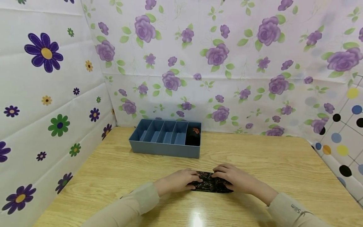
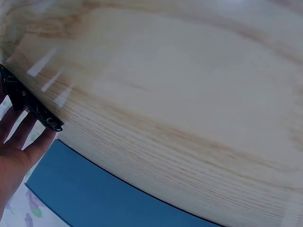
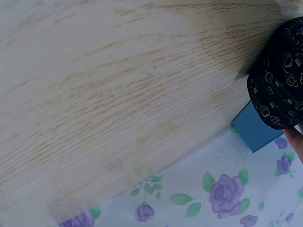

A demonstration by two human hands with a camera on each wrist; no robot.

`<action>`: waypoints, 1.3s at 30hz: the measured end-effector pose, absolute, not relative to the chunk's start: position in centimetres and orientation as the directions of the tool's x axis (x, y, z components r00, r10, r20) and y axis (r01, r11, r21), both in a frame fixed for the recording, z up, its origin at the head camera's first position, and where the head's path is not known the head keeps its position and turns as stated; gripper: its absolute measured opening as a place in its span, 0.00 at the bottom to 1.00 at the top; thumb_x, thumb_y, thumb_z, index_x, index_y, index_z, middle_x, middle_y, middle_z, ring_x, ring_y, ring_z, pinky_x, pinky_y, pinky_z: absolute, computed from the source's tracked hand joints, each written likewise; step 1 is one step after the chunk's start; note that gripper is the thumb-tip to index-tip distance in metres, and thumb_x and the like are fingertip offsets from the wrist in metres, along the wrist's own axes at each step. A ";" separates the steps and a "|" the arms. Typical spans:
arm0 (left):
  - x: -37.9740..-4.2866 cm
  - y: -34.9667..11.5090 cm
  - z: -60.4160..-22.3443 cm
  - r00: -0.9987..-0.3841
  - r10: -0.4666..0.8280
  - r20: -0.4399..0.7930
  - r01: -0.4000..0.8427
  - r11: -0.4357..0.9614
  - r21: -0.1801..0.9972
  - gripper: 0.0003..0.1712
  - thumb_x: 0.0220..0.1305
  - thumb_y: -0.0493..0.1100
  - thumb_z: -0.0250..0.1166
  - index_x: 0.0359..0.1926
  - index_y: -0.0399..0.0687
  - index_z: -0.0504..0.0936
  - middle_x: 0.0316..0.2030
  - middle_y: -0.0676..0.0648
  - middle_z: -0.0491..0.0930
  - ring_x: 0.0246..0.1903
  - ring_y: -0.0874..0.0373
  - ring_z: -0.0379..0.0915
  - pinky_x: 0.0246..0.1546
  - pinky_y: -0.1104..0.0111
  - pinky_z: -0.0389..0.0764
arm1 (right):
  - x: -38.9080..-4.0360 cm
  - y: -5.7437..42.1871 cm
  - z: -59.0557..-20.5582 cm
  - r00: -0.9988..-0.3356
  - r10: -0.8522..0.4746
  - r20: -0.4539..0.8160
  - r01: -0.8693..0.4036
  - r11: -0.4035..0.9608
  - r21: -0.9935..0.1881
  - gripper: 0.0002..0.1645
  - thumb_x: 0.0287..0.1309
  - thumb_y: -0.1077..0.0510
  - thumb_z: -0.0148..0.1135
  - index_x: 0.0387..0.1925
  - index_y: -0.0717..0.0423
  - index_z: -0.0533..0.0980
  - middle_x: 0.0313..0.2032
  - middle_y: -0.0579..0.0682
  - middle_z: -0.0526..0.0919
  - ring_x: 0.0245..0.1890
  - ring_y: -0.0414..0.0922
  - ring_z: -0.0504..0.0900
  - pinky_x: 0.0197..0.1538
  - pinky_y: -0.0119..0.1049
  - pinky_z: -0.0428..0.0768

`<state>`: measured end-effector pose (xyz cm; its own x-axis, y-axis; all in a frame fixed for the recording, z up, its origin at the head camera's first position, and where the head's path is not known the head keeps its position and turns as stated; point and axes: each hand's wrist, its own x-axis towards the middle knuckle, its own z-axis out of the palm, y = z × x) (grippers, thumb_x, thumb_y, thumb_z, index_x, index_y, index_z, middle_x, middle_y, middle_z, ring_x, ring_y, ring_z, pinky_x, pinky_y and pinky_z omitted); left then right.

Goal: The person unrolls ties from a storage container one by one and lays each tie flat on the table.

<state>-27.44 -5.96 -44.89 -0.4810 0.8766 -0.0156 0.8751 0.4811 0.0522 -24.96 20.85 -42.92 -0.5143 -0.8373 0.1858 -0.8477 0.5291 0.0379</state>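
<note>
A black cloth (image 1: 206, 186) with a fine pale print lies folded into a flat strip on the table before me. My left hand (image 1: 182, 180) grips its left end between thumb and fingers. At the other end, my right hand (image 1: 235, 179) holds the cloth with bent fingers over the top and the thumb at the near edge. In the left wrist view, fingertips sit along the edge of the cloth (image 2: 28, 106). The right wrist view shows a rounded end of the cloth (image 3: 279, 78), with most of that hand outside the picture.
Behind the hands stands a blue box (image 1: 165, 149) with several compartments in a row. Its rightmost compartment holds a black folded item (image 1: 193, 138) with an orange-red mark. The wooden table (image 1: 113, 176) meets flower-print sheets (image 1: 241, 104) at the back and left.
</note>
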 end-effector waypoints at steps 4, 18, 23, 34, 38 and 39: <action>-27.4 -6.2 -44.8 -0.492 0.870 -0.021 0.868 0.492 0.073 0.20 0.65 0.48 0.59 0.58 0.56 0.77 0.57 0.51 0.75 0.58 0.59 0.71 0.57 0.72 0.73 | -24.9 20.8 -42.9 -0.505 -0.841 0.192 -0.852 0.522 0.044 0.26 0.48 0.65 0.70 0.52 0.50 0.76 0.54 0.55 0.77 0.53 0.53 0.76 0.52 0.46 0.79; -27.2 -6.7 -44.6 -0.507 0.861 -0.036 0.857 0.508 0.088 0.21 0.65 0.48 0.60 0.59 0.56 0.76 0.56 0.51 0.75 0.57 0.59 0.71 0.58 0.70 0.73 | -25.0 21.0 -43.2 -0.525 -0.825 0.209 -0.844 0.536 -0.004 0.20 0.49 0.64 0.69 0.44 0.49 0.73 0.57 0.59 0.74 0.54 0.55 0.76 0.51 0.48 0.79; -27.2 -7.1 -44.4 -0.519 0.854 -0.041 0.848 0.520 0.101 0.21 0.64 0.48 0.60 0.58 0.57 0.76 0.56 0.52 0.75 0.57 0.58 0.71 0.58 0.69 0.73 | -25.0 21.0 -43.2 -0.536 -0.820 0.202 -0.839 0.543 -0.024 0.22 0.48 0.65 0.69 0.44 0.50 0.71 0.58 0.60 0.73 0.56 0.56 0.75 0.52 0.49 0.78; -27.2 -7.1 -43.9 -0.518 0.853 -0.053 0.848 0.521 0.094 0.22 0.64 0.48 0.62 0.59 0.59 0.75 0.55 0.53 0.75 0.55 0.59 0.72 0.56 0.69 0.75 | -24.8 21.1 -43.1 -0.586 -0.797 0.145 -0.808 0.588 -0.038 0.27 0.50 0.63 0.69 0.52 0.48 0.73 0.59 0.57 0.72 0.56 0.55 0.74 0.53 0.48 0.78; -27.2 -6.7 -44.0 -0.507 0.860 -0.052 0.856 0.510 0.082 0.24 0.65 0.48 0.61 0.62 0.63 0.71 0.58 0.51 0.73 0.57 0.56 0.72 0.56 0.67 0.75 | -24.7 21.1 -43.0 -0.569 -0.806 0.162 -0.820 0.572 -0.035 0.25 0.49 0.63 0.69 0.51 0.49 0.75 0.58 0.59 0.73 0.55 0.56 0.75 0.51 0.49 0.79; -27.1 -6.5 -44.1 -0.501 0.864 -0.048 0.861 0.503 0.072 0.24 0.65 0.48 0.60 0.62 0.64 0.71 0.59 0.50 0.72 0.57 0.56 0.71 0.56 0.66 0.76 | -24.7 21.1 -43.0 -0.563 -0.809 0.167 -0.823 0.567 -0.031 0.24 0.49 0.63 0.69 0.50 0.49 0.76 0.58 0.59 0.73 0.55 0.56 0.75 0.51 0.49 0.79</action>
<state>-27.09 -6.55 -44.07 -0.5010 0.8641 -0.0481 0.8612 0.5033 0.0715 -24.74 21.08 -42.97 -0.5632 -0.8094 0.1666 -0.8234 0.5666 -0.0309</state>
